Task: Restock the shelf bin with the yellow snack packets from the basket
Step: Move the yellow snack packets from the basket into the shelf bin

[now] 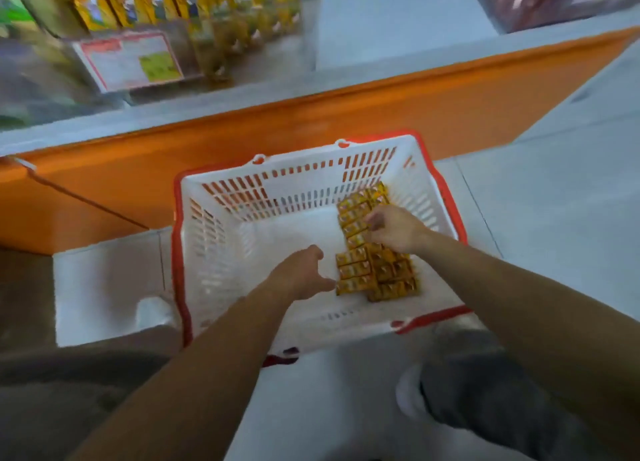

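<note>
As both your forearms reach in from the near edge, a grey trouser knee (491,398) sits low on the right over pale floor (554,218). Next out: white basket (221,253) with red rim, standing on the floor. Yellow snack packets (377,273) lie flat in rows along its right side, from near wall to far wall. Your left hand (304,273) is over the basket's middle, fingers relaxed and holding nothing. Its thumb tip is just beside the near-left packets; too blurred to tell if it touches. Your right hand (394,228) is further in, fingers curled down on the far row, pinching at the packets. Beyond the basket: orange shelf base (381,114), grey ledge (398,69) above it. Far left on the ledge, the clear shelf bin (277,55) holds stocked packs (156,0) standing upright, price label (131,59) on the front. Far right, another bin (540,3) of dark red goods, too blurred to read.
</note>
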